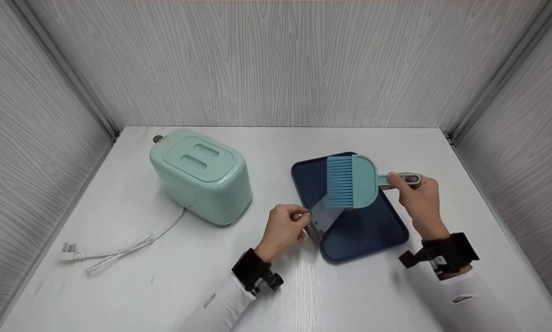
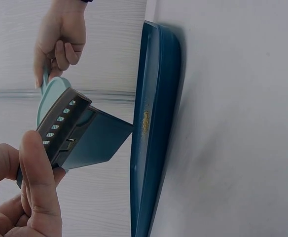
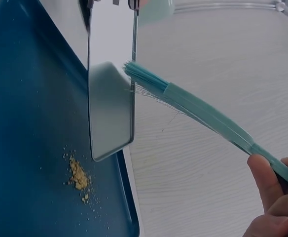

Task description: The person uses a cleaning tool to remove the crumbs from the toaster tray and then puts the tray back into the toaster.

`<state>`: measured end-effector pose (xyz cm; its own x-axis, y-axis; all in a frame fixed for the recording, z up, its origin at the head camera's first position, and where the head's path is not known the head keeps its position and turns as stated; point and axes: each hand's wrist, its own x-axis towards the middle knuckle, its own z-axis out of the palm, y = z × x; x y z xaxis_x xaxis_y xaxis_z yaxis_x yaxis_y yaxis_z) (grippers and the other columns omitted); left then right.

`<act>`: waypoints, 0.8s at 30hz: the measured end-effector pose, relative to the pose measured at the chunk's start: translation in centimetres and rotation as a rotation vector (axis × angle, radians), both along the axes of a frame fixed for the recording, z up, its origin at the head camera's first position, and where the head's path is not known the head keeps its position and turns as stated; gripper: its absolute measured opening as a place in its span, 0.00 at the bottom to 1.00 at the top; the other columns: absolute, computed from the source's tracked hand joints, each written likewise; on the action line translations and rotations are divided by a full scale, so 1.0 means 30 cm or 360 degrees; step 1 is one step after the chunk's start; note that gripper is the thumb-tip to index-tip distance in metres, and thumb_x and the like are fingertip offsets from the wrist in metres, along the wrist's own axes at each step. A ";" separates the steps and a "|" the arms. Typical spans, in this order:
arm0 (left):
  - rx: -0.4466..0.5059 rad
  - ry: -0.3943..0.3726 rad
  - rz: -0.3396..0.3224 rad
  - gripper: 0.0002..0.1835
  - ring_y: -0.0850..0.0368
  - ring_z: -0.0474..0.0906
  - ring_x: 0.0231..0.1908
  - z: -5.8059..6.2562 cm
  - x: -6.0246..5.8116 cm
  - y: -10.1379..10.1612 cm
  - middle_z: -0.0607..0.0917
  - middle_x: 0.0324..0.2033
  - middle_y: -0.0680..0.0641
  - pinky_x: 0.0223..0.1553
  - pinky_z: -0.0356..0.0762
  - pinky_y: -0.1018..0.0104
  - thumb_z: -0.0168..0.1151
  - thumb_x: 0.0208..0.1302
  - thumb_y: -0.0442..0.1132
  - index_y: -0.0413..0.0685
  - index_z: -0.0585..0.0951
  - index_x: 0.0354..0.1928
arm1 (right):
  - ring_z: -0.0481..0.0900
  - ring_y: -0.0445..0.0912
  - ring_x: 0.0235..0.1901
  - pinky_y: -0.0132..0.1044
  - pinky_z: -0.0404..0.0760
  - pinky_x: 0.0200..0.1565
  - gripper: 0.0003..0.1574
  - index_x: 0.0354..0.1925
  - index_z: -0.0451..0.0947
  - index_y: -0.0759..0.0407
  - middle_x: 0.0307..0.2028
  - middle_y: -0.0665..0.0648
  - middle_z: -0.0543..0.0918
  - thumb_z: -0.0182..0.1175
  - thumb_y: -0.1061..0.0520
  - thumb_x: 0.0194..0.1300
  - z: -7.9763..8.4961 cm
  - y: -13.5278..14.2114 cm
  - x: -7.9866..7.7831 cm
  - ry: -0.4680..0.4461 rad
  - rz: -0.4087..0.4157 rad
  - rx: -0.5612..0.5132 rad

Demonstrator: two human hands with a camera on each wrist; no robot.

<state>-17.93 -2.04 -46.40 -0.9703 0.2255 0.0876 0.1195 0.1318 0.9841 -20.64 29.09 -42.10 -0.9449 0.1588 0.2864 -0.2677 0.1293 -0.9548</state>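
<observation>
My left hand [image 1: 281, 230] pinches the dark slotted end of a shiny metal crumb tray [image 1: 325, 216]. The sheet tilts down over a dark blue tray [image 1: 372, 235]. By its handle, my right hand [image 1: 421, 203] holds a light green hand brush [image 1: 364, 180] with blue bristles [image 1: 339, 182]. In the right wrist view the bristle tips are at the crumb tray's shiny face; whether they touch it I cannot tell. A small heap of yellowish crumbs [image 3: 78, 177] lies in the blue tray below, with finer specks scattered around. The left wrist view shows these crumbs too.
A mint green toaster [image 1: 202, 180] with its lid on stands on the left of the white table [image 1: 276, 286]. Its white cord [image 1: 133, 246] runs to an unplugged plug [image 1: 68, 252] near the left edge. Grey wood-grain panels [image 1: 276, 64] enclose the back and sides.
</observation>
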 end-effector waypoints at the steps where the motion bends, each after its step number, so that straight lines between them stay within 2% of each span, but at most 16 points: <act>1: 0.0002 0.0000 -0.0001 0.10 0.63 0.78 0.13 -0.001 0.000 0.000 0.83 0.19 0.48 0.19 0.84 0.67 0.63 0.67 0.29 0.31 0.88 0.44 | 0.51 0.37 0.09 0.36 0.45 0.18 0.20 0.43 0.85 0.78 0.27 0.55 0.90 0.67 0.57 0.71 0.000 -0.006 0.001 -0.0006 0.0021 -0.0025; 11: 0.0012 -0.0009 -0.0015 0.10 0.63 0.79 0.14 -0.004 0.002 -0.001 0.82 0.19 0.49 0.19 0.84 0.67 0.62 0.68 0.29 0.30 0.87 0.45 | 0.46 0.40 0.11 0.41 0.41 0.19 0.19 0.43 0.85 0.78 0.27 0.58 0.90 0.67 0.58 0.71 -0.008 -0.031 0.002 -0.0026 0.0087 -0.0058; 16: 0.0025 -0.0010 -0.0024 0.11 0.63 0.78 0.13 -0.004 0.003 0.000 0.83 0.19 0.48 0.19 0.83 0.67 0.61 0.67 0.28 0.27 0.87 0.46 | 0.47 0.39 0.10 0.41 0.41 0.19 0.19 0.44 0.85 0.78 0.28 0.57 0.90 0.66 0.59 0.72 -0.013 -0.029 0.000 -0.0022 0.0077 -0.0024; 24: 0.0023 -0.0003 -0.0018 0.10 0.63 0.78 0.13 -0.003 0.002 0.002 0.84 0.19 0.48 0.18 0.83 0.67 0.62 0.67 0.29 0.29 0.87 0.45 | 0.48 0.39 0.10 0.40 0.43 0.19 0.19 0.42 0.86 0.76 0.28 0.61 0.90 0.67 0.57 0.72 -0.024 -0.021 -0.007 -0.0008 0.0030 0.0019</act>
<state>-17.86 -1.99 -46.48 -0.9678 0.2354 0.0891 0.1190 0.1160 0.9861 -20.86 28.46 -42.81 -0.9490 0.1374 0.2837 -0.2657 0.1357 -0.9545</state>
